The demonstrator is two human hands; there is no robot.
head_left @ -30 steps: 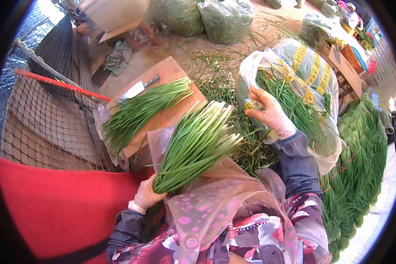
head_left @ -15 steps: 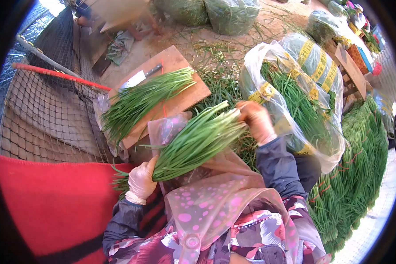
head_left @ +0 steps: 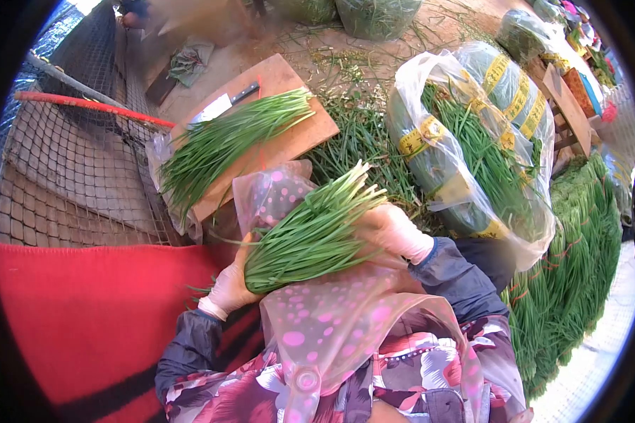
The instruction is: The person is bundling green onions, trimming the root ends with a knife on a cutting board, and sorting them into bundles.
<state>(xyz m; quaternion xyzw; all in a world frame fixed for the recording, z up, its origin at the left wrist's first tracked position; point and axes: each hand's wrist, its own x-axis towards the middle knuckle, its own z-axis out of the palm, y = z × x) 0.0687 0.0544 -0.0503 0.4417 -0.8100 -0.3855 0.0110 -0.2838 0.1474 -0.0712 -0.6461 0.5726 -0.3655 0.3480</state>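
Note:
A loose bunch of green leafy stalks (head_left: 310, 236) lies across my lap over a pink-spotted translucent apron (head_left: 317, 317). My gloved left hand (head_left: 234, 283) is wrapped round its leafy end. At the pale stem end, my gloved right hand (head_left: 395, 231) grips the bunch from the right side, its fingertips partly hidden. Beyond them, a second bunch (head_left: 240, 144) rests on a wooden board (head_left: 282, 77), beside a knife (head_left: 226, 101) with a dark handle.
A clear bag with yellow printed bands (head_left: 430, 176) holds more stalks at right. Tied bunches (head_left: 571, 282) are stacked at far right. A red cloth (head_left: 85, 310) covers the lower left, below netting (head_left: 77, 190) and a red pole (head_left: 92, 104). Loose leaves (head_left: 360, 141) litter the ground.
My right hand has moved down and left from the stem tips onto the bunch's right side. The held bunch is more compact and tilted more steeply. The view has shifted slightly.

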